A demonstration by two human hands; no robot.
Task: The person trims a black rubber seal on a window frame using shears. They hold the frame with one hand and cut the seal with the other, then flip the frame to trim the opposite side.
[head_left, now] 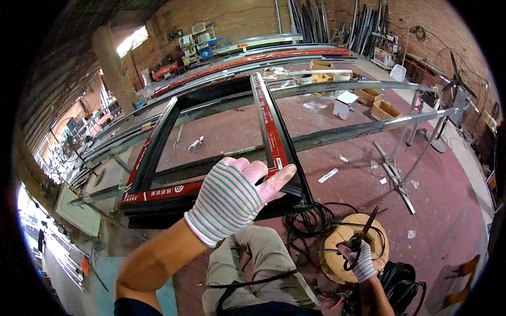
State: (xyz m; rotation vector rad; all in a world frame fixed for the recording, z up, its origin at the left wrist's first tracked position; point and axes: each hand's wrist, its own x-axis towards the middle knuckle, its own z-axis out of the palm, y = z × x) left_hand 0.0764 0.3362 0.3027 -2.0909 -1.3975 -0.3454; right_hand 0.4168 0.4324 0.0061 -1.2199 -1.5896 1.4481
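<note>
A black window frame (271, 131) with red and white protective film lies across two metal rails in front of me. My left hand (232, 195), in a pink-and-green striped glove, is closed over its near right corner. The thumb stretches along the corner, and what lies under the fingers is hidden. At the lower right my right hand (363, 266), also gloved, grips dark-handled scissors (368, 225) with the blades pointing up, over a round wooden stool (331, 260). A black rubber strip (311, 226) lies in loose coils between the frame and the stool.
The long metal rails (369, 126) run left to right on thin legs. More black coils (398, 284) lie by my right forearm. Cardboard boxes (385, 110), a white container (345, 104) and scraps sit on the red floor. A standing fan (457, 81) is at the right.
</note>
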